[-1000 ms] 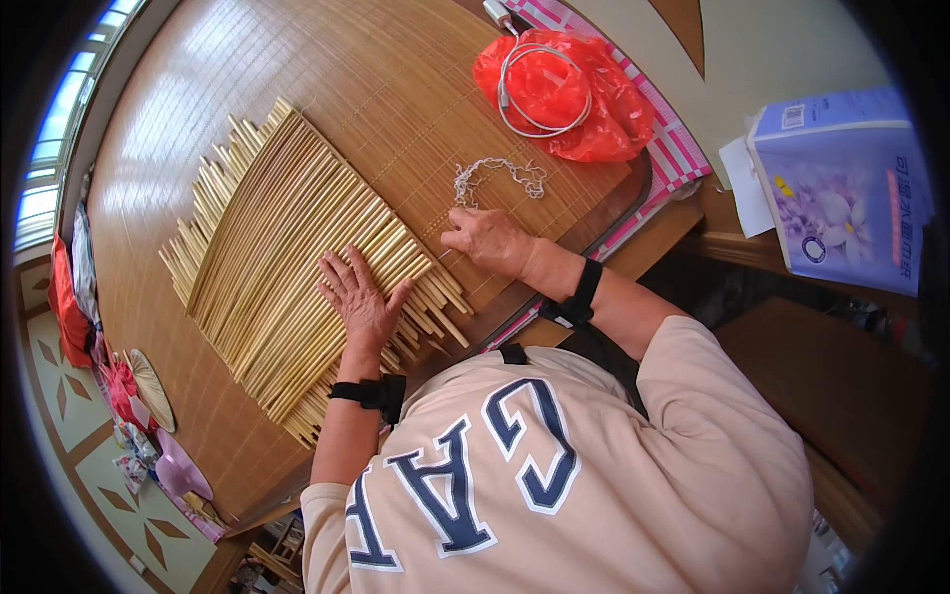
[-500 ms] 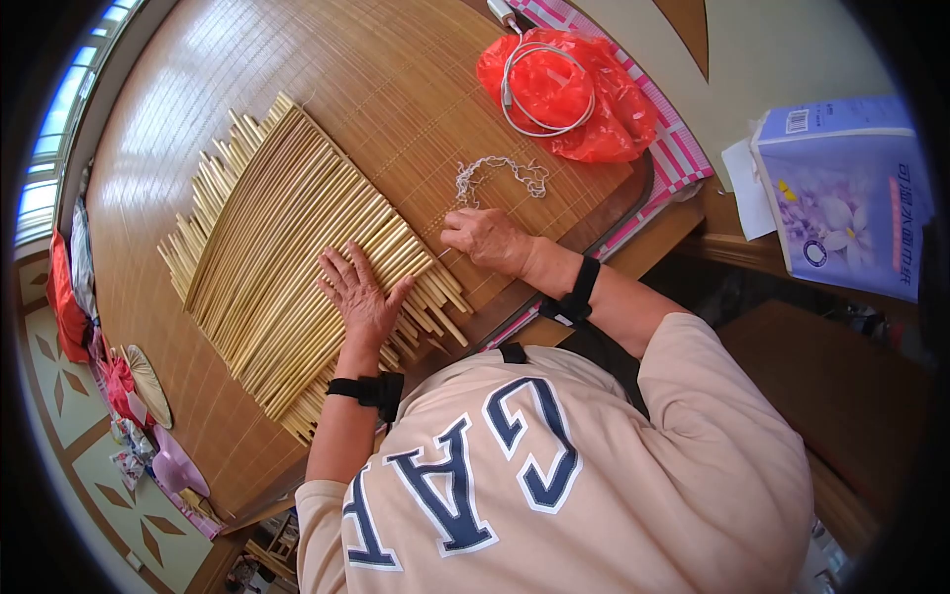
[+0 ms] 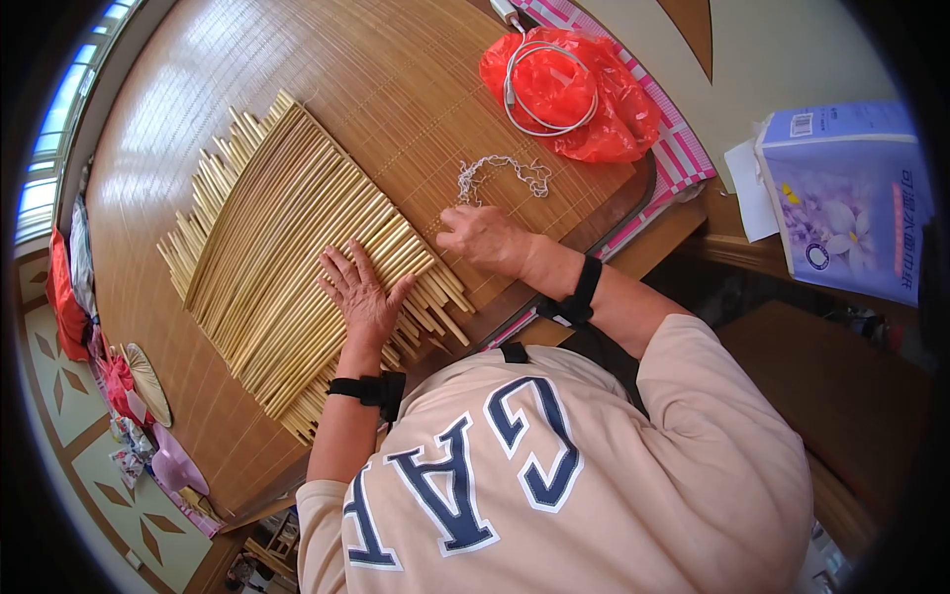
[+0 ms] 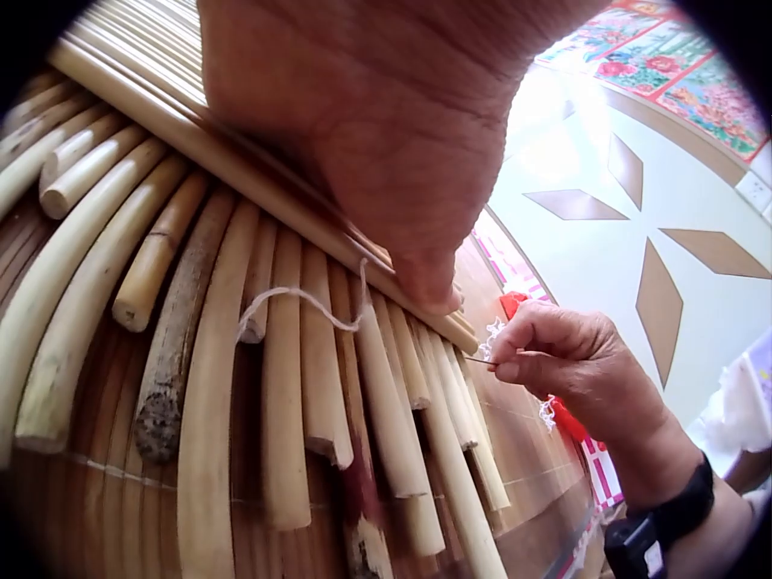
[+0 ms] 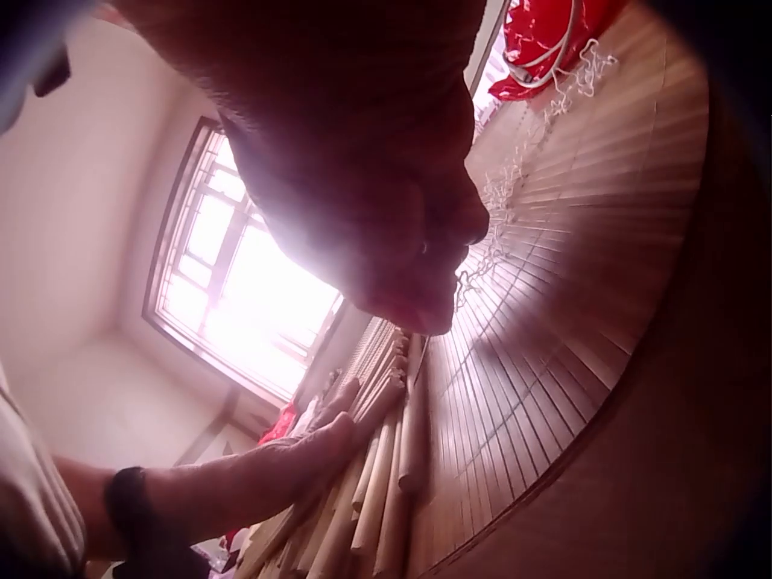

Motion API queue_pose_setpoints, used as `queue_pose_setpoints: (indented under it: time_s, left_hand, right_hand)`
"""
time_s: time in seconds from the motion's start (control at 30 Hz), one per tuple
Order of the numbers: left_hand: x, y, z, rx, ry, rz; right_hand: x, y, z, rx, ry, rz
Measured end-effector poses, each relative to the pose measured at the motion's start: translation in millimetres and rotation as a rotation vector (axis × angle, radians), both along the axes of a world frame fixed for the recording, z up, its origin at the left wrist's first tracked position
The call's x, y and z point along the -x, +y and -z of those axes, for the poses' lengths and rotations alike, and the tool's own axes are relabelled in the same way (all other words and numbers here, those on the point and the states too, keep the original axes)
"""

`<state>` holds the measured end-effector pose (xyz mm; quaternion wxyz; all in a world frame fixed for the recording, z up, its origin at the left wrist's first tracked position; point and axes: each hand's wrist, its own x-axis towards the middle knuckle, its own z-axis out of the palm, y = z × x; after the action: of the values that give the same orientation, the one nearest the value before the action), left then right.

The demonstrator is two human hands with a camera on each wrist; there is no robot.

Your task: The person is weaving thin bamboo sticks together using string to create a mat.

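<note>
The bamboo mat [image 3: 396,89] covers the desk and carries every item listed here. The stick panel [image 3: 287,238], a flat row of pale sticks laid side by side, lies on the left part of the mat, with its uneven stick ends pointing toward the person. A purple box [image 3: 851,198] stands well apart, off the mat at the right. A red plastic bag [image 3: 584,99] lies at the far edge of the mat, with a coiled white cable [image 3: 539,84] on top of it. Both hands work at the near right corner of the panel. The left hand [image 3: 361,292] is released: it lies flat with straight, spread fingers and presses down on the sticks. The right hand [image 3: 485,238] is just beside the panel edge on the bare mat, with its fingers curled and grasping a needle [image 4: 479,358] between thumb and fingertip, as the left wrist view shows. The white thread [image 3: 500,176] lies in a loose tangle on the mat just beyond the right hand. 1 loop of it passes between the sticks directly under the left thumb.
</note>
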<state>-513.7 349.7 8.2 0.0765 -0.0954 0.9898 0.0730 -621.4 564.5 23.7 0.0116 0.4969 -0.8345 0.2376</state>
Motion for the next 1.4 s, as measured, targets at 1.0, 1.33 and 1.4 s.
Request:
queue_pose_setpoints:
  time_s: [1.0,1.33,1.4]
  left_hand:
    - [-1,-2,-23,-0.113,0.089,0.016]
    - [-11,50,-65,-0.085,0.059,0.546]
    - [-6,61,-54,-0.035,-0.001,0.694]
  right_hand:
    - [-7,8,25,0.115,-0.094,0.104]
    - [-7,7,29,0.146,-0.203,0.12]
    - [-6,6,31,0.167,-0.201,0.128]
